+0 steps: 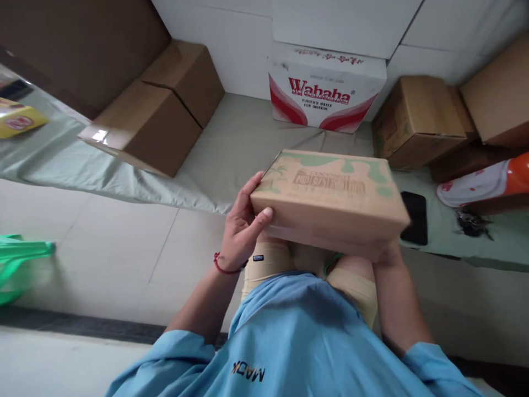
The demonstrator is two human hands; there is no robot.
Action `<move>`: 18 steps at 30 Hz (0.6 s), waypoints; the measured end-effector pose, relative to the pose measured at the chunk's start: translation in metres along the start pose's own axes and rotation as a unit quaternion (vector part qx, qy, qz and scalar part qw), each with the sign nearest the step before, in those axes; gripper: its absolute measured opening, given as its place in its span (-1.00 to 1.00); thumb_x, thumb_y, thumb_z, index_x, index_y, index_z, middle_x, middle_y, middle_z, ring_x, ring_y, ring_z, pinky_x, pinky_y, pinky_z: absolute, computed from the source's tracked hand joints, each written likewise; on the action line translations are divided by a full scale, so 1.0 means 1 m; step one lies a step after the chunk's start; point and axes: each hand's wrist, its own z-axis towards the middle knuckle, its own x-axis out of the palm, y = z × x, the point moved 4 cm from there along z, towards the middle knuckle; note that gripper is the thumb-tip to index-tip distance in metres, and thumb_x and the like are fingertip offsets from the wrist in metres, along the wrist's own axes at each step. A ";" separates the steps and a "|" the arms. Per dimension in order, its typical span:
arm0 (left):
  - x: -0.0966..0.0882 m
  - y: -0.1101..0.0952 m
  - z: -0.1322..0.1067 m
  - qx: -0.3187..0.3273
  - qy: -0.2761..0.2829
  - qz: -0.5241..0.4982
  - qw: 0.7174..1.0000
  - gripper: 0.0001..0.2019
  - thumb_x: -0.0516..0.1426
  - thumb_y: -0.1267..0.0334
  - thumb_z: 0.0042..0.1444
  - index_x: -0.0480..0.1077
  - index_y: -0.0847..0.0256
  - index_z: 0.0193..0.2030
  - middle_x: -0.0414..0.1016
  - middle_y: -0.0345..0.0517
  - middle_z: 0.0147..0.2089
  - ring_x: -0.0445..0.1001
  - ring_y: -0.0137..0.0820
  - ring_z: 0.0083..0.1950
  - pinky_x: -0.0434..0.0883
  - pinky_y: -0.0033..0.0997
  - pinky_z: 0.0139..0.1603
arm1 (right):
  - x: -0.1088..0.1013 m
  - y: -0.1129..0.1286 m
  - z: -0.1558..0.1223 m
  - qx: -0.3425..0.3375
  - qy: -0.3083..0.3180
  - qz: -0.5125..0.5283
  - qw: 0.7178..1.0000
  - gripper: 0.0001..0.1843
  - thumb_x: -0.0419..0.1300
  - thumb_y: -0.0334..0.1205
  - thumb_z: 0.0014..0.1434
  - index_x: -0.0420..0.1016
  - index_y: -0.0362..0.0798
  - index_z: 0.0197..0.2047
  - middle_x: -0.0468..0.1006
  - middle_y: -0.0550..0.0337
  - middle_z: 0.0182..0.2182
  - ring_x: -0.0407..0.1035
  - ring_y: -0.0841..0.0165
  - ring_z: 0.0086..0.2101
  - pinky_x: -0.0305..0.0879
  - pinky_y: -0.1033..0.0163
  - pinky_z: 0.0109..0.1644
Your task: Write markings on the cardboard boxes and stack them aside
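Holding a box (330, 204) in mid-air, level and printed top up, over the knees and just short of the surface's (231, 160) near edge; resting on nothing. Gripping its left end with the left hand (242, 231): fingers wrapped up the side, thumb pressed flat on the front face, red string on the wrist. Propping the right bottom corner with the right hand (386, 255), mostly hidden under the box; impossible to tell how far those fingers are closed.

Just beyond the box's right end, a phone (414, 218) lying flat by the near edge, with keys (471, 223) further right. At the far edge, against the wall, a Wahaha carton (326, 91); brown cartons (157, 121) toward the far left corner, more toward the far right.

Judged as a carrying step, with the box neither set down nor opened. Calls next for keeping both ends supported and level, and, if lowered onto the surface, for steering clear of the phone.
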 end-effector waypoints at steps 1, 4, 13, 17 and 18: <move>0.000 0.005 0.001 -0.019 -0.004 -0.002 1.000 -0.39 0.34 -0.04 0.31 0.43 -0.06 0.46 0.49 -0.06 0.45 0.44 -0.06 0.47 0.38 -0.10 0.51 | -0.005 -0.001 0.003 0.010 -0.014 0.023 1.000 -0.46 0.30 0.45 0.11 0.65 0.13 -0.24 0.72 0.09 -0.31 0.64 0.08 -0.20 0.57 0.03 -0.22; 0.001 0.013 -0.001 -0.057 -0.013 0.006 0.998 -0.46 0.29 -0.07 0.35 0.50 0.02 0.40 0.63 -0.01 0.26 0.57 -0.11 0.27 0.49 -0.15 0.33 | -0.012 -0.001 0.007 0.028 -0.031 0.075 0.996 -0.59 0.45 0.28 0.00 0.62 0.17 -0.26 0.72 0.15 -0.34 0.64 0.12 -0.24 0.57 0.06 -0.21; -0.006 0.043 0.013 -0.112 -0.083 -0.078 0.987 -0.52 0.39 -0.16 0.18 0.59 0.08 0.09 0.68 -0.08 -0.01 0.62 -0.24 0.04 0.52 -0.35 0.05 | 0.024 0.067 -0.014 -0.018 0.041 0.077 0.996 -0.36 0.29 0.29 0.24 0.57 0.11 0.25 0.66 0.28 -0.47 0.42 0.35 -0.69 0.25 0.29 -0.73; -0.007 0.079 0.018 -0.197 -0.112 -0.129 0.966 -0.53 0.44 -0.19 0.06 0.55 0.16 -0.15 0.66 -0.11 -0.19 0.65 -0.26 -0.08 0.59 -0.34 -0.04 | 0.042 0.112 -0.014 -0.063 0.112 -0.008 0.992 -0.36 0.35 -0.02 0.24 0.52 0.03 0.35 0.66 0.31 -0.52 0.54 0.34 -0.60 0.42 0.34 -0.57; -0.006 0.084 0.019 -0.203 -0.106 -0.133 0.964 -0.52 0.42 -0.21 0.09 0.55 0.17 -0.16 0.67 -0.09 -0.20 0.67 -0.24 -0.08 0.61 -0.30 -0.03 | 0.047 0.121 -0.010 -0.054 0.120 -0.020 0.991 -0.39 0.36 -0.12 0.22 0.54 0.04 0.33 0.67 0.33 -0.51 0.55 0.36 -0.58 0.44 0.36 -0.54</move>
